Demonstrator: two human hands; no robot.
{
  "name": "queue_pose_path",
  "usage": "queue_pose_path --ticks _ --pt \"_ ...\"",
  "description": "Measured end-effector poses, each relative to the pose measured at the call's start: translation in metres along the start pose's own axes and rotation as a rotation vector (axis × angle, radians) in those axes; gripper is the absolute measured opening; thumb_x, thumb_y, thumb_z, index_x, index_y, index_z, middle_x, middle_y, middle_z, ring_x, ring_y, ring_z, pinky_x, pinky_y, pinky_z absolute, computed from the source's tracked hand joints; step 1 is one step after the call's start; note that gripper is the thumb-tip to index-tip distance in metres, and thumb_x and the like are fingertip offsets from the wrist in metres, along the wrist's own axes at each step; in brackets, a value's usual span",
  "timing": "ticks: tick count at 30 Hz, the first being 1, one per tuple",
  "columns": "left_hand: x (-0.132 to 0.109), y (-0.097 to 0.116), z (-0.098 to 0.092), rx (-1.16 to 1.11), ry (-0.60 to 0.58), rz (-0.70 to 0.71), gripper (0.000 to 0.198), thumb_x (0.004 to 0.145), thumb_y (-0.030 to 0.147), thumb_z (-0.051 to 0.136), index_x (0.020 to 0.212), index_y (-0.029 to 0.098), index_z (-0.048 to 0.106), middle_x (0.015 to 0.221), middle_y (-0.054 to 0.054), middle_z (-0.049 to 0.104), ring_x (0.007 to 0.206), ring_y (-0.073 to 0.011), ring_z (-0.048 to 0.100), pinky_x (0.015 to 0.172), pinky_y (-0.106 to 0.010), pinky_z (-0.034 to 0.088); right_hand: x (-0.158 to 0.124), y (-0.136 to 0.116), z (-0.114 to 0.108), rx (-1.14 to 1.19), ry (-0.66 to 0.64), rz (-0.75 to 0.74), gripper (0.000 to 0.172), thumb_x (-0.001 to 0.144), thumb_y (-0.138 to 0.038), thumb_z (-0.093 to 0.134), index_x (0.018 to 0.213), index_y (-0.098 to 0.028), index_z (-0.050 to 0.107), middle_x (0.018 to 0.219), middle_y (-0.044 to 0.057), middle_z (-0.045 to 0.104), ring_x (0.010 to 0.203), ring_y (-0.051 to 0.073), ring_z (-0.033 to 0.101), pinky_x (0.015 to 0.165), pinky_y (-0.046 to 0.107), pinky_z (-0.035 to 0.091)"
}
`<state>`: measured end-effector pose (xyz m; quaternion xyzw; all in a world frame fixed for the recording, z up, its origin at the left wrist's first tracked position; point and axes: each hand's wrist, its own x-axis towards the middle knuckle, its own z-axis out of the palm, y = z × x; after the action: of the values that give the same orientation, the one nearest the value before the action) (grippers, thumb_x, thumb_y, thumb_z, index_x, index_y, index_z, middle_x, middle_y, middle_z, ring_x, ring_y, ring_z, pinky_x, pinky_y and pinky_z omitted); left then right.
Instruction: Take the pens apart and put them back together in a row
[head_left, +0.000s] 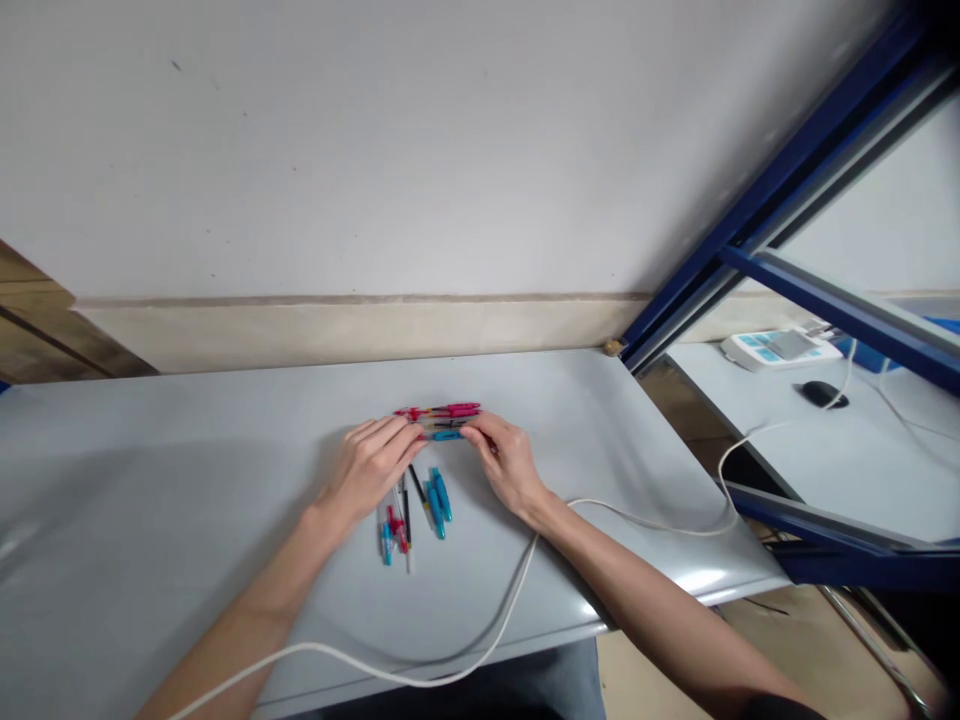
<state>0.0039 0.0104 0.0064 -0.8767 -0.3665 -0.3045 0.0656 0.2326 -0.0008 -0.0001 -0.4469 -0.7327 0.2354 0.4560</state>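
Between my two hands, a blue pen [445, 435] lies sideways on the grey table. My left hand [377, 458] is closed at its left end, and the fingertips partly cover that end. At the other end, my right hand [506, 458] pinches with thumb and forefinger. Just beyond the blue pen are pink-red pen parts [457, 409] and thin dark refills [450, 424], laid in the same direction. Nearer to me sit two blue pen barrels [437, 505], black refills [407, 515], a red cap-like piece [396, 525] and a small blue piece [387, 543].
A white cable [517, 590] loops across the table front and under my right forearm. Behind the table [187, 520] stands a wall [420, 150]. To the right, past a blue metal frame [825, 290], are a black mouse [824, 394] and a white device [780, 348].
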Motion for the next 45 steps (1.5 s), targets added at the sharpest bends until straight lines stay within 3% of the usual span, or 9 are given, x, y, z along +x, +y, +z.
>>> queue_pose_path --ticks 4,10,16,21,27,31,35,39,45 --pt "0.001 -0.001 0.001 -0.055 -0.028 -0.068 0.021 0.104 0.029 0.048 0.102 0.018 0.066 0.092 -0.005 0.068 0.080 -0.0168 0.066 0.072 -0.029 0.050 0.003 -0.001 -0.001 0.053 0.002 -0.003 0.024 0.102 -0.039 0.054 0.095 -0.021 0.068 0.093 0.007 0.066 0.080 0.019 0.059 0.072 0.030 0.045" --pt "0.002 0.006 0.004 -0.091 -0.032 -0.034 0.019 0.103 0.024 0.049 0.104 0.018 0.066 0.093 -0.006 0.067 0.085 -0.0182 0.065 0.077 -0.031 0.050 0.003 0.000 -0.003 0.005 -0.057 0.144 0.050 0.105 -0.043 0.045 0.062 -0.019 0.053 0.060 -0.002 0.048 0.057 0.013 0.042 0.062 0.028 0.035" --pt "-0.004 0.009 0.008 -0.126 -0.064 -0.168 0.020 0.104 0.029 0.050 0.113 0.020 0.065 0.098 -0.003 0.070 0.077 -0.0153 0.068 0.068 -0.027 0.049 0.004 -0.001 -0.002 0.141 -0.050 0.100 0.022 0.100 -0.040 0.057 0.100 -0.019 0.066 0.096 0.005 0.067 0.081 0.018 0.059 0.069 0.026 0.043" --pt "-0.002 0.008 0.008 -0.237 -0.064 -0.117 0.022 0.105 0.027 0.047 0.113 0.020 0.066 0.098 -0.005 0.067 0.088 -0.0175 0.066 0.079 -0.031 0.051 0.003 -0.004 -0.004 0.063 -0.094 0.218 0.049 0.103 -0.047 0.046 0.066 -0.018 0.057 0.060 -0.002 0.050 0.057 0.013 0.043 0.058 0.027 0.034" --pt "0.002 0.004 0.004 -0.163 -0.044 -0.119 0.022 0.104 0.024 0.047 0.113 0.021 0.067 0.098 -0.006 0.071 0.093 -0.0201 0.061 0.082 -0.035 0.047 0.007 0.001 -0.004 0.203 -0.028 0.195 0.025 0.099 -0.042 0.057 0.100 -0.019 0.066 0.096 0.005 0.068 0.081 0.017 0.059 0.070 0.026 0.044" --pt "0.002 0.004 0.004 -0.156 -0.004 -0.095 0.020 0.103 0.025 0.051 0.105 0.021 0.070 0.094 -0.005 0.073 0.095 -0.0218 0.058 0.083 -0.037 0.044 0.007 0.004 -0.005 0.114 -0.066 0.254 0.043 0.100 -0.049 0.052 0.070 -0.018 0.057 0.065 -0.002 0.050 0.059 0.013 0.041 0.056 0.026 0.032" --pt "0.002 0.003 0.003 -0.127 0.060 -0.092 0.016 0.100 0.023 0.055 0.103 0.022 0.071 0.093 -0.004 0.075 0.096 -0.0226 0.057 0.085 -0.038 0.043 0.008 0.002 -0.007 0.087 -0.126 0.286 0.052 0.101 -0.053 0.048 0.061 -0.019 0.043 0.058 -0.004 0.033 0.054 0.011 0.029 0.052 0.027 0.023" --pt "0.002 -0.002 0.002 -0.092 0.016 -0.088 0.014 0.099 0.024 0.059 0.102 0.022 0.072 0.095 -0.004 0.075 0.097 -0.0228 0.056 0.086 -0.039 0.044 0.013 0.002 -0.014 -0.059 -0.237 0.195 0.045 0.102 -0.045 0.050 0.066 -0.018 0.054 0.061 -0.003 0.046 0.057 0.013 0.040 0.056 0.026 0.031" --pt "0.001 -0.008 0.007 -0.096 -0.077 -0.065 0.017 0.098 0.024 0.057 0.100 0.022 0.074 0.096 -0.005 0.074 0.102 -0.0234 0.058 0.087 -0.041 0.046 0.018 0.011 -0.028 -0.306 -0.299 -0.038 0.013 0.096 -0.030 0.065 0.089 -0.019 0.070 0.098 0.008 0.063 0.095 0.022 0.058 0.082 0.033 0.048"
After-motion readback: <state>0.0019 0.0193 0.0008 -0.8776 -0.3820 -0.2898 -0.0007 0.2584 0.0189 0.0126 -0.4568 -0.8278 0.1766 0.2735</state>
